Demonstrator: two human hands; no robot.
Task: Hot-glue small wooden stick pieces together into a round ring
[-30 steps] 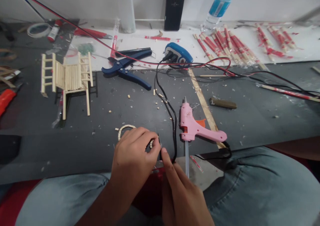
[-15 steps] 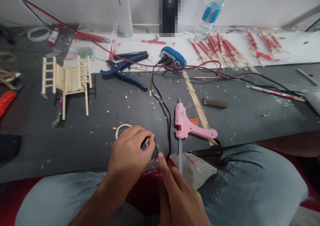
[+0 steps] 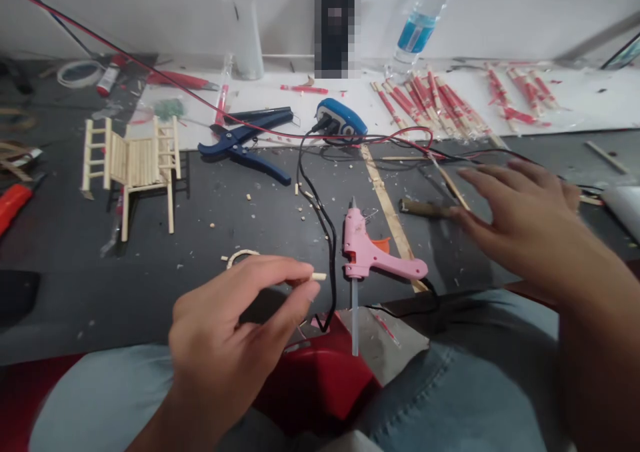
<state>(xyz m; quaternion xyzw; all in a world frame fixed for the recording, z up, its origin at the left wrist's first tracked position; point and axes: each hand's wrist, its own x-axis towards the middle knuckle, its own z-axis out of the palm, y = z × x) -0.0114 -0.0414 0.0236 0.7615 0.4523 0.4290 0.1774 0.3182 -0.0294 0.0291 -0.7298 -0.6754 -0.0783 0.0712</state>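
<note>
My left hand [image 3: 240, 325] is closed in a pinch over the near edge of the table, holding a short pale wooden stick piece [image 3: 319, 277] between thumb and fingertips. Just behind it lies a curved ring of small wooden pieces [image 3: 243, 255], partly hidden by the hand. My right hand [image 3: 520, 212] reaches over the right side with fingers spread. By its thumb is a thin, stick-like tool [image 3: 454, 189], dark along part of its length. A brown cylindrical piece [image 3: 423, 208] lies next to that thumb. Between the hands rests a pink glue gun [image 3: 357, 245] with a clear glue stick.
A miniature wooden chair [image 3: 140, 159] stands at the left. Blue cutters [image 3: 245, 145] and a blue power socket [image 3: 343, 119] lie farther back, near red-wrapped stick bundles [image 3: 440, 102] and a water bottle [image 3: 417, 32]. Black cable [image 3: 333, 239] crosses the table beside my left hand.
My right hand has moved from beside the left hand out to the right and spread its fingers. My left hand has shifted slightly left and turned, showing the wooden piece in its pinch.
</note>
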